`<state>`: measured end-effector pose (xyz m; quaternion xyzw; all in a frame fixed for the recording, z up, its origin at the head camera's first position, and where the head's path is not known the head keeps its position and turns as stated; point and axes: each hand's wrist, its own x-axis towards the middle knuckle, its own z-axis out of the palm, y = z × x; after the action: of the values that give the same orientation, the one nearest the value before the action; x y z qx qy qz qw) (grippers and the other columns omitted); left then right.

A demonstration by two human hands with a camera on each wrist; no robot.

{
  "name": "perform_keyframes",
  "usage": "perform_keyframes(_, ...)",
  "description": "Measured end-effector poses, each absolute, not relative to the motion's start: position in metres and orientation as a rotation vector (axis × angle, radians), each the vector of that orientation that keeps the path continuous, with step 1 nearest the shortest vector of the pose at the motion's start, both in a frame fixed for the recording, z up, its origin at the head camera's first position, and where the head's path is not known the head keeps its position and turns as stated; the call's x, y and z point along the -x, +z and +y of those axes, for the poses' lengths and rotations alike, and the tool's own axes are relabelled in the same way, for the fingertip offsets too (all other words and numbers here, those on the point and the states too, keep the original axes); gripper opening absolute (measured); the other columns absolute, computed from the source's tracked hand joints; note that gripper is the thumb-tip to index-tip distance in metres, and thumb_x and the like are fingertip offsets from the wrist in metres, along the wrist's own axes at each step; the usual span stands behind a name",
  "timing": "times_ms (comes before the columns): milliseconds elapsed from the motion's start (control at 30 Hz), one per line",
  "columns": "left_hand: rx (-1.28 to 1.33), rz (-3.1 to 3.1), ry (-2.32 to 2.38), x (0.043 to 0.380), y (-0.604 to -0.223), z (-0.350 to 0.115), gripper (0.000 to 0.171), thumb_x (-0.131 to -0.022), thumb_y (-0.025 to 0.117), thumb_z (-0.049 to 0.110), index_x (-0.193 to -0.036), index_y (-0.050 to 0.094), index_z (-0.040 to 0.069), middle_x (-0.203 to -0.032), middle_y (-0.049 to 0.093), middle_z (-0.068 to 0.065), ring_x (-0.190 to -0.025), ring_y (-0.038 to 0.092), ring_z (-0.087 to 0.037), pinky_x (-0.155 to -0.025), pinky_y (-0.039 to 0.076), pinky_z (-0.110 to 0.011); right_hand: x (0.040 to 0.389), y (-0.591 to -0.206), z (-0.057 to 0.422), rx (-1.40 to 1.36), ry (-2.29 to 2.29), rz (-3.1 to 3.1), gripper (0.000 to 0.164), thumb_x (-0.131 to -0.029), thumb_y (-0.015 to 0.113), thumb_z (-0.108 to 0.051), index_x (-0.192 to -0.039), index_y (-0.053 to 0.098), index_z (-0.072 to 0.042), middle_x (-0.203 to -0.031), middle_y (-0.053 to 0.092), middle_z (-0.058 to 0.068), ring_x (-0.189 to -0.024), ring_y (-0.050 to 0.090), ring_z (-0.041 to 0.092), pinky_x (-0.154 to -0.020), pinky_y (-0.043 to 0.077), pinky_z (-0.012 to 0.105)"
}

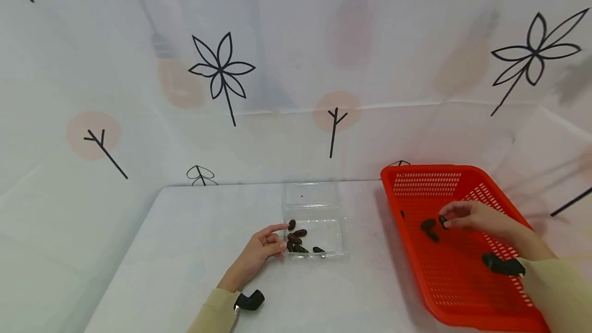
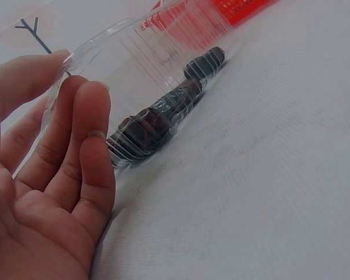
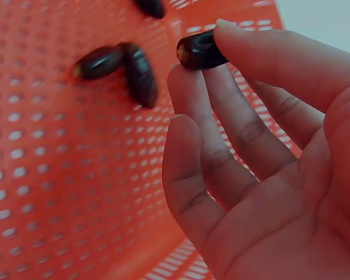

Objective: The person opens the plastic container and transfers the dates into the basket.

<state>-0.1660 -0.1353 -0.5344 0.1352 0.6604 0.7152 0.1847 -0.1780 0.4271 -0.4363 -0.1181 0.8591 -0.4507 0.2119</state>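
In the head view my left hand point(image 1: 262, 248) is at the left side of a clear plastic box point(image 1: 324, 233), its fingertips pinching the wall by the rim. Several dark brown oval dates point(image 1: 300, 233) lie in the box, mostly along its left side and front. Over a red plastic basket point(image 1: 444, 292), my right hand point(image 1: 476, 218) pinches one glossy dark date point(image 3: 199, 51) between thumb and fingertips, its pale end showing. Below it in the basket, two dates point(image 3: 141, 76) lie touching, with another date point(image 3: 150, 7) farther off in the right wrist view.
The box's clear lid point(image 1: 311, 194) is folded back behind it. A white cloth covers the table point(image 1: 208, 225), and a patterned white curtain point(image 1: 277, 76) hangs along the back. The basket's slotted walls rise around the right hand.
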Motion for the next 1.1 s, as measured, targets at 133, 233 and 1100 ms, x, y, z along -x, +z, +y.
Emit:
perform_keyframes(133,-0.394,1.866,1.999,0.166,-0.535,-0.135,0.055,-0.093,0.068,0.004,-0.144,0.049,0.003,-0.083,0.060,0.000,-0.075,0.063,-0.015,-0.076,0.054,-0.030,0.176,-0.447,0.434,0.269,-1.262,2.351,0.034,-0.097,0.064,-0.010,-0.120,0.057,0.014,-0.108,0.067,0.009,-0.090,0.064,0.013,-0.078,0.054,0.028)
perform_keyframes(233,-0.404,1.868,1.999,0.166,-0.536,-0.135,0.055,-0.093,0.068,0.004,-0.144,0.048,0.002,-0.084,0.061,0.000,-0.076,0.063,-0.015,-0.076,0.054,-0.029,0.175,-0.452,0.438,0.235,-1.268,2.334,0.035,-0.096,0.064,-0.009,-0.120,0.057,0.015,-0.108,0.067,0.012,-0.089,0.065,0.014,-0.078,0.054,0.028)
perform_keyframes(1100,-0.401,1.849,2.020,0.165,-0.533,-0.137,0.055,-0.093,0.067,0.003,-0.144,0.047,-0.001,-0.087,0.061,-0.001,-0.078,0.065,-0.015,-0.077,0.055,-0.030,0.181,-0.418,0.417,0.253,-1.301,2.397,0.039,-0.097,0.065,-0.014,-0.126,0.056,0.011,-0.117,0.065,0.022,-0.100,0.068,0.022,-0.083,0.055,0.030)
